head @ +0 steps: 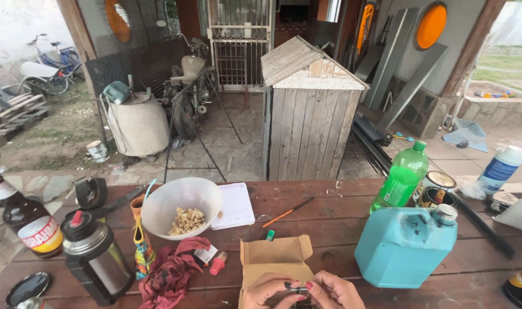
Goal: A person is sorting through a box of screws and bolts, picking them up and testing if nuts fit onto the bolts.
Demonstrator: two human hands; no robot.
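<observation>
At the near edge of the worktop (pixel 341 229), the left hand (pixel 265 290) and right hand (pixel 334 290) meet, fingertips pinching a small dark object (pixel 297 291) between them over the open box (pixel 275 258), so anything dropped lands inside.
</observation>
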